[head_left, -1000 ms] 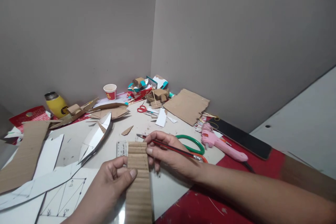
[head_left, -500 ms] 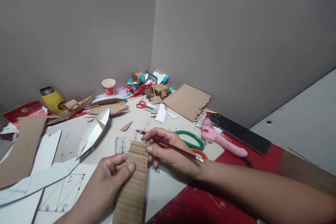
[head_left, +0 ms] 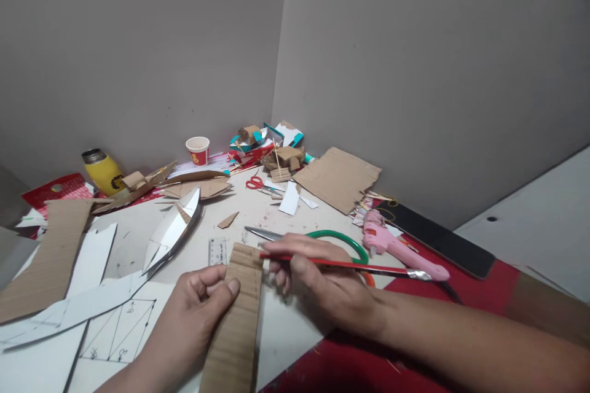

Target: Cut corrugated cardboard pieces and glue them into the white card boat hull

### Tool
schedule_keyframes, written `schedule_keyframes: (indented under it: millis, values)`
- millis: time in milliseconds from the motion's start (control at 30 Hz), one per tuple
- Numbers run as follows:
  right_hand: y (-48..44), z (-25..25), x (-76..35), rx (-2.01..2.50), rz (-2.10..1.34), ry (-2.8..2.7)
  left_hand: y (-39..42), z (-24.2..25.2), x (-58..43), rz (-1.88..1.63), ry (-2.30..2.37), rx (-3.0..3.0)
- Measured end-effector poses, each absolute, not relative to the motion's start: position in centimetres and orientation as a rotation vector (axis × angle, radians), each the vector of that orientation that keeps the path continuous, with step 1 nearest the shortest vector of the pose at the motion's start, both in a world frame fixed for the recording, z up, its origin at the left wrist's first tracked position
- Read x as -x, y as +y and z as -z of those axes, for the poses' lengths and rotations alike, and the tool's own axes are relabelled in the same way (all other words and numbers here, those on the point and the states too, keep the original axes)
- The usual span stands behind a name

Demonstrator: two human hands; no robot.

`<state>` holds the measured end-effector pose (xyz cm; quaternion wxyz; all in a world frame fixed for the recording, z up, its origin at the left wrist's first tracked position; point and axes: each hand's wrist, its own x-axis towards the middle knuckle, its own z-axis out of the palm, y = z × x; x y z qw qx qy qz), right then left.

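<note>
My left hand (head_left: 198,307) grips a strip of corrugated cardboard (head_left: 235,325), its thumb on top near the upper end. My right hand (head_left: 322,276) holds a red and black pencil (head_left: 341,265) with a silvery end. The pencil's left end is over the strip's right edge; whether it touches is unclear. A small pale bit by the right fingertips is too blurred to name. Partly under this hand lie scissors with green and orange handles (head_left: 343,239). A clear ruler (head_left: 217,250) is beside the strip's top.
White paper cutouts (head_left: 94,258), a line drawing (head_left: 122,331) and cardboard pieces (head_left: 64,245) lie left. Farther back stand a yellow bottle (head_left: 104,173) and a paper cup (head_left: 198,152), with small red scissors (head_left: 255,182). A pink glue gun (head_left: 405,252) and black phone-like slab (head_left: 442,242) lie right.
My right hand has shifted right and turned, so the pencil lies flatter, its left end lower by the strip's edge. The left hand keeps its grip. The whole view has shifted slightly.
</note>
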<state>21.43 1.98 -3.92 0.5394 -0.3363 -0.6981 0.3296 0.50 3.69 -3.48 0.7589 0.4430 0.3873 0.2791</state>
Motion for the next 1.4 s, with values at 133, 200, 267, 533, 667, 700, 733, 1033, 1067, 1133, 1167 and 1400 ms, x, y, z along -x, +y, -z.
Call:
schedule_keyframes:
  millis: [133,200,267,533,667,700,733,1033,1067,1133,1167,1400]
  values:
    - [1.5,3.5,-21.0,0.749,-0.542,-1.857,3.6,3.5,-0.7,-0.603,0.841,-0.981]
    - [1.4,3.5,-20.7,0.766,-0.556,-1.862,3.5,3.4,-0.8,-0.598,0.833,-0.993]
    - [1.4,3.7,-20.6,0.773,-0.591,-1.874,3.4,3.3,-0.9,-0.592,0.840,-1.010]
    - [1.3,4.3,-20.5,0.773,-0.677,-1.947,3.2,2.9,-1.1,-0.584,0.847,-1.039]
    - [1.4,4.2,-20.5,0.754,-0.681,-1.973,3.2,2.9,-1.1,-0.581,0.853,-1.061]
    - [1.4,4.1,-20.5,0.750,-0.675,-1.979,3.2,2.9,-1.1,-0.579,0.857,-1.066]
    - [1.4,4.1,-20.5,0.751,-0.664,-1.984,3.2,3.0,-1.1,-0.580,0.862,-1.072]
    - [0.9,3.3,-21.3,0.905,-0.468,-1.757,3.5,3.0,-0.7,-0.630,0.928,-0.970]
    - [1.0,3.1,-21.5,0.942,-0.432,-1.750,3.6,2.8,-0.8,-0.663,0.936,-0.954]
    - [1.5,2.9,-21.8,0.999,-0.369,-1.847,3.8,2.4,-0.8,-0.739,0.947,-0.929]
    - [1.9,3.0,-21.9,1.017,-0.349,-1.932,3.9,2.3,-0.8,-0.781,0.951,-0.921]
    - [3.1,4.4,-21.7,1.120,-0.334,-2.428,4.5,2.9,-0.2,-0.871,0.905,-0.940]
